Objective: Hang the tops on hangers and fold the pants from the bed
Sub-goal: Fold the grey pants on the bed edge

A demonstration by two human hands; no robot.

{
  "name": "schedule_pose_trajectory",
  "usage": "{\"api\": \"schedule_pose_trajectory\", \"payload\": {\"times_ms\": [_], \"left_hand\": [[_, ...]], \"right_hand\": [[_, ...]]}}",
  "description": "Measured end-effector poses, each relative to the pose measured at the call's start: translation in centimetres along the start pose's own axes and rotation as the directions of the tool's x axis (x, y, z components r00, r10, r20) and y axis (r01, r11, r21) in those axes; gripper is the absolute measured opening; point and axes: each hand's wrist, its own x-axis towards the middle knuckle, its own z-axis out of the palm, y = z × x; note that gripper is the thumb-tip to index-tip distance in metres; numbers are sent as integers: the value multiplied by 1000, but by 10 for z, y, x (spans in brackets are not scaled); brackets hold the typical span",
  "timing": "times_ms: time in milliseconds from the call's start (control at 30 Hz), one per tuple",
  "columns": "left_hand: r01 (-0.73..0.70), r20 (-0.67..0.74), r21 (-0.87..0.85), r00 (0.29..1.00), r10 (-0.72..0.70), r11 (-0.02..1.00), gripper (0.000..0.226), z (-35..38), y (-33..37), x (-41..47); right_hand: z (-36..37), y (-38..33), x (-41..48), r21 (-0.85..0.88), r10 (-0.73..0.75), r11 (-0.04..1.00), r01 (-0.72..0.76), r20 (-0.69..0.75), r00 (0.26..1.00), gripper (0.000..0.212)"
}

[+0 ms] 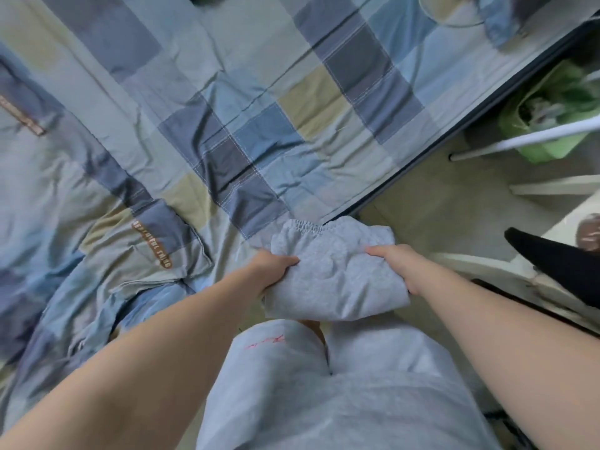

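You have the grey pants (331, 277) folded into a compact bundle, elastic waistband on the far side, held in the air just over the near corner of the bed (259, 108); your left hand (276, 266) grips the left edge with the thumb on top and the fingers tucked under the cloth, and your right hand (394, 261) clamps the right edge the same way; holding both sides like this most likely keeps the layers from sliding open, since soft jersey with no stiffness will sag and unfold if you carry it by one side only. The fold looks done or nearly so; the bundle is a little rumpled on top, so it may need a flat surface and a smoothing press before it counts as neat.

For setting it down, the checked sheet straight ahead lies flat and bare across a wide stretch; that is your open room. To your left the bunched duvet (107, 248) with its brown label rises in ridges, a poor base for a folded stack. To your right the dark bed edge (454, 131) runs diagonally away, and the bundle's right part hangs past it over the floor (438, 206); release here and it could slip off the corner, so move it forward and left first. Beyond the edge stand a green bag (552, 118), a white rod (535, 138) and a black object (558, 264) I cannot identify, all well apart from your hands; your own grey shorts (341, 384) sit just below the bundle.
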Motion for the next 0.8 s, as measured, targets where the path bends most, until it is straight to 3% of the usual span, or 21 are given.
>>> {"api": "schedule_pose_trajectory", "payload": {"times_ms": [200, 467, 600, 800], "left_hand": [[-101, 23, 69, 995, 99, 993, 62, 15, 34, -83], [-366, 68, 51, 930, 362, 929, 54, 63, 90, -180], [-536, 92, 61, 843, 530, 842, 60, 104, 106, -242], [-786, 183, -14, 605, 775, 618, 30, 200, 99, -352]], "right_hand": [[-38, 45, -81, 269, -49, 961, 65, -67, 997, 75], [-120, 79, -173, 492, -212, 806, 329, -279, 937, 60], [-180, 109, -230, 553, -355, 656, 513, -374, 857, 38], [-268, 199, -317, 549, -503, 404, 732, -535, 679, 26]]}}
